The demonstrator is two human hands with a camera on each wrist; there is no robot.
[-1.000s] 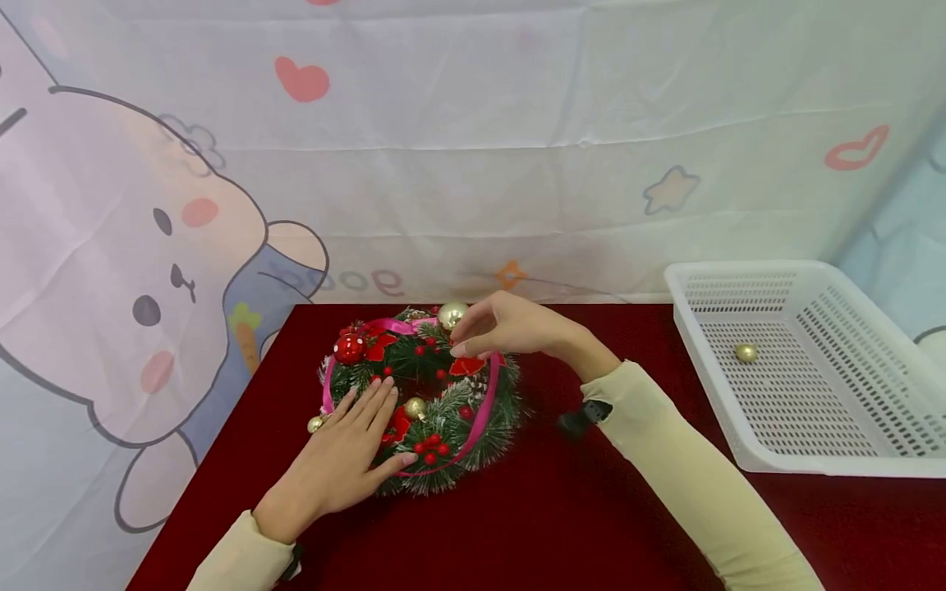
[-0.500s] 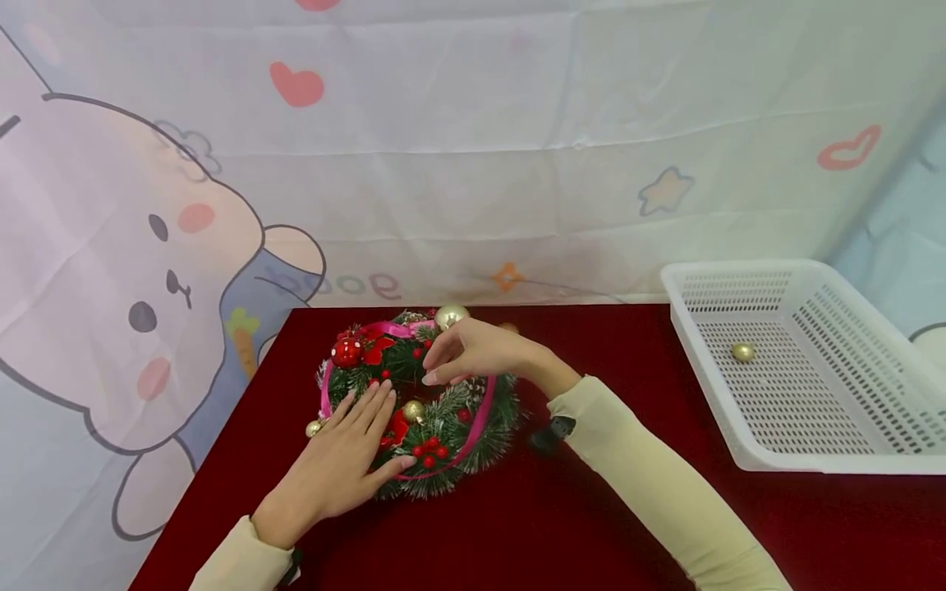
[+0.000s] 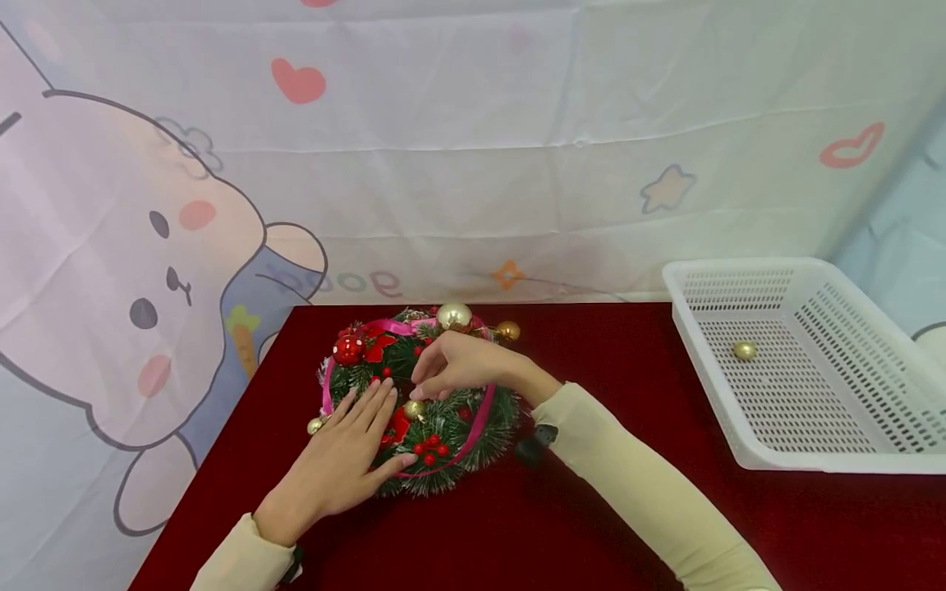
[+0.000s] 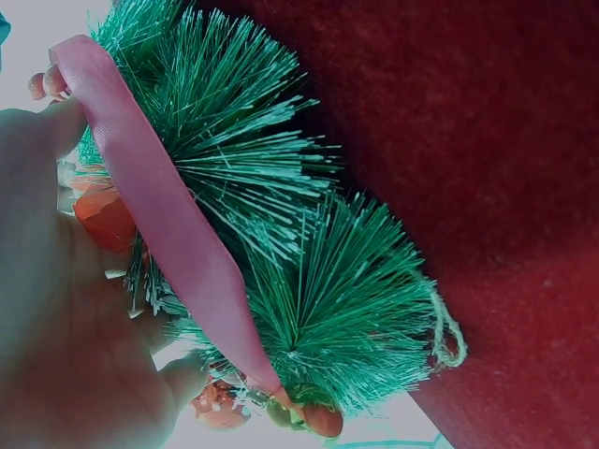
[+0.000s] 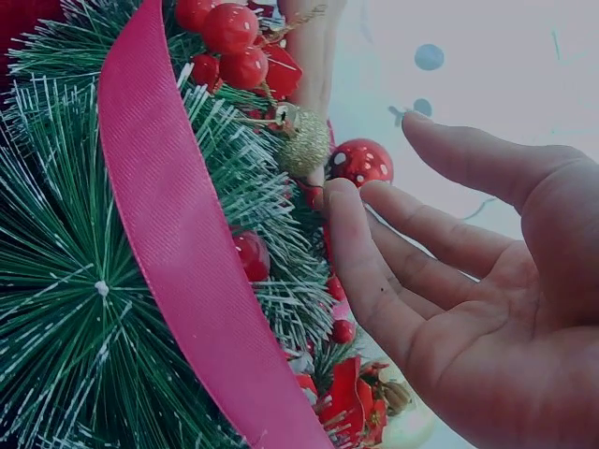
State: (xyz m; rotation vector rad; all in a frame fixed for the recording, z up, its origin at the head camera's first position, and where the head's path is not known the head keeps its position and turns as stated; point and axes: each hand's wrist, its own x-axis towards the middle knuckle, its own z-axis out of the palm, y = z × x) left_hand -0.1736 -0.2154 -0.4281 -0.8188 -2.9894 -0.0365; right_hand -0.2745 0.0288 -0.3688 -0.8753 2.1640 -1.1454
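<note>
A green Christmas wreath with pink ribbon, red berries and baubles lies on the dark red cloth. My left hand rests flat on its left side, fingers straight. Over the wreath's middle is my right hand, thumb apart from the loosely bent fingers and nothing between them. Just below those fingertips sits a small gold glitter bauble, fixed to the wreath. A red spotted bauble is at the back left, a larger pale gold bauble at the back. Part of the wreath's centre is hidden by my hands.
To the right stands a white perforated basket with one small gold bauble inside. Behind the table hangs a printed curtain. Another gold bauble sits at the wreath's back right, and one at its left.
My right hand has moved left and nearer to me, from the wreath's back right to above its middle. The gold bauble at the back right has come into sight. My left hand stays put.
</note>
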